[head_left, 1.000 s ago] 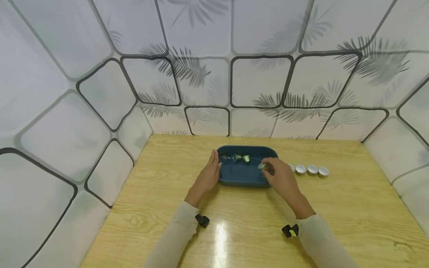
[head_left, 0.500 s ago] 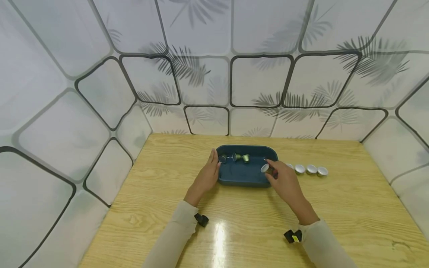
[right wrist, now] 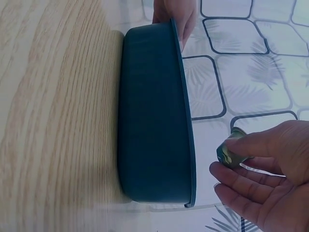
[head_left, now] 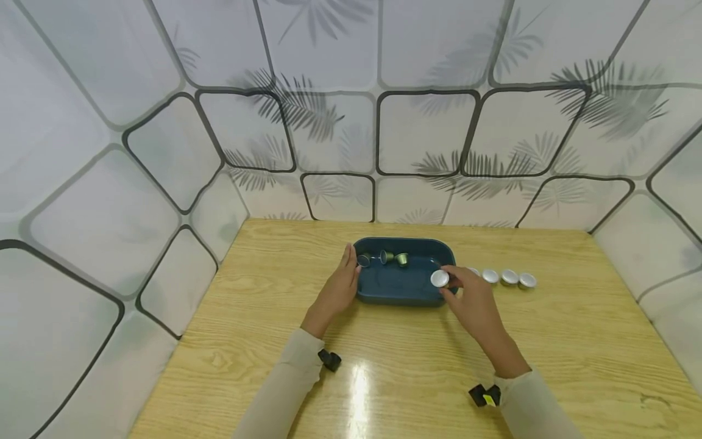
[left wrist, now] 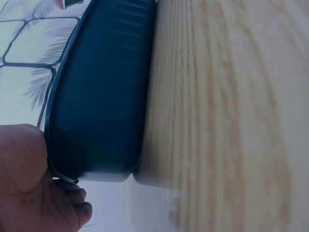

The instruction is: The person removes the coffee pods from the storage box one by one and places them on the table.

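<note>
A dark blue tray (head_left: pixel 397 286) stands on the table. My left hand (head_left: pixel 337 291) rests against its left end with fingers straight; in the left wrist view the palm touches the rim and some fingers lie behind the wall. Over the tray's right end, my right hand (head_left: pixel 474 302) pinches a coffee capsule (head_left: pixel 439 278) between thumb and fingers. Its silver lid faces up toward the head camera, and its green body (right wrist: pixel 231 153) shows in the right wrist view. Inside the tray, green-gold capsules (head_left: pixel 403 260) lie tipped at the back left, one of them partly near the left hand.
Right of the tray, several capsules (head_left: pixel 509 277) stand in a row, silver lids up; the right hand partly covers the nearest. The wooden table (head_left: pixel 406 372) meets patterned cloth walls (head_left: pixel 428 134) at its back and sides. Both wrists carry small black cameras (head_left: pixel 330 360).
My right hand has moved slightly right and toward me, turning the capsule so its silver lid faces upward. The left hand and tray stay in place.
</note>
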{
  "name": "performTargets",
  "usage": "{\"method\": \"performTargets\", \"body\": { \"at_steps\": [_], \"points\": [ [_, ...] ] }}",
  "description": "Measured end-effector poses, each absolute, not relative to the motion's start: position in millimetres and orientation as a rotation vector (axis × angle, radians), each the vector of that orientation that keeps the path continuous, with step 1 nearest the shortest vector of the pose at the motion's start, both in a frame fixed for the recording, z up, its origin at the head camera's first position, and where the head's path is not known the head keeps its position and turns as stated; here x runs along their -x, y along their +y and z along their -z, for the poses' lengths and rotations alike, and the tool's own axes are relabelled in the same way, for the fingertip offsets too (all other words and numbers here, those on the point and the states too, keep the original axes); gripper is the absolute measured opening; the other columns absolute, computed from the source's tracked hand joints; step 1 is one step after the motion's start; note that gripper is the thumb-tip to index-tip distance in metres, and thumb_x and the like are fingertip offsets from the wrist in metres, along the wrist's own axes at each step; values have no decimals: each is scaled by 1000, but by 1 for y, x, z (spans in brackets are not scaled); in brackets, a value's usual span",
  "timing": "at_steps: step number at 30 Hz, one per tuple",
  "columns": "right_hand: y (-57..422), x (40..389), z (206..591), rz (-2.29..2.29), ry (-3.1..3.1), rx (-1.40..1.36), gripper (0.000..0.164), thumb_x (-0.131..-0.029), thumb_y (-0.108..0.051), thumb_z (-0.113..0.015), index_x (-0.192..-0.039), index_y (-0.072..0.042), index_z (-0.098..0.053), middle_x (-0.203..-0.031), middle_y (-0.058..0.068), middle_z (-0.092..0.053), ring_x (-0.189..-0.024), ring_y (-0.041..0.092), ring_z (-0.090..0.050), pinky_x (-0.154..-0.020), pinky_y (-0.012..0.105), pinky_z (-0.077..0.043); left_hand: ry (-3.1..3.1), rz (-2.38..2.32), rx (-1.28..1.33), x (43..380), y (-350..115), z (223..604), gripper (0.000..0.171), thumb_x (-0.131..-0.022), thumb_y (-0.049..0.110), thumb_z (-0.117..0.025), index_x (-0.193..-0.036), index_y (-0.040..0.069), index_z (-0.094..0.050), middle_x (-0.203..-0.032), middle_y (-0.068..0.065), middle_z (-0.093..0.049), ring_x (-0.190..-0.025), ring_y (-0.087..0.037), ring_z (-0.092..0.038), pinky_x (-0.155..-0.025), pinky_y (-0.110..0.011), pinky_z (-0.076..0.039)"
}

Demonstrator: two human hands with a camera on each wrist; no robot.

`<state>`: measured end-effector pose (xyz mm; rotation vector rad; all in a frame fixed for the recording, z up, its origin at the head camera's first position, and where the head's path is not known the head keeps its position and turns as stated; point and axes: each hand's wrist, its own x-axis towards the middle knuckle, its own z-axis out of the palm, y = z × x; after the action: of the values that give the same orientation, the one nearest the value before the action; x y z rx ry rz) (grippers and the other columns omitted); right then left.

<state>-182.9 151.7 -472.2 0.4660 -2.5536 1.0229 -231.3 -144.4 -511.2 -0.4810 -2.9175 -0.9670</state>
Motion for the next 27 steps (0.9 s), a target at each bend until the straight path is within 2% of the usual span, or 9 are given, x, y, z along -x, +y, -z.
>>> {"method": "performTargets", "body": {
  "at_steps": [4,14,27],
  "points": [
    [153,180,472,-1048,-2544,-469,46,-78,8,-83,-121,7,-67,-104,22,-71,-87,34,-73,-82,57,-55,-2922,971,482,231,-145,512,59,-113,20,-34,-159,-8,-10,-168,-22,-2,-153,-33,-17,-121,-44,-26],
    [158,173,473,-1017,-2498,-470,41,-77,10,-84,-115,7,-69,-99,20,-72,-81,33,-73,-75,53,-58,-2925,971,484,231,-145,511,59,-113,20,-34,-159,-8,-9,-168,-21,-1,-153,-33,-17,-120,-45,-27],
    [170,166,476,-995,-2543,-407,41,-78,9,-83,-116,6,-68,-102,20,-73,-84,35,-73,-75,51,-59,-2928,976,492,231,-145,510,59,-113,19,-34,-159,-8,-9,-168,-22,0,-153,-33,-16,-120,-44,-26]
  ]
}}
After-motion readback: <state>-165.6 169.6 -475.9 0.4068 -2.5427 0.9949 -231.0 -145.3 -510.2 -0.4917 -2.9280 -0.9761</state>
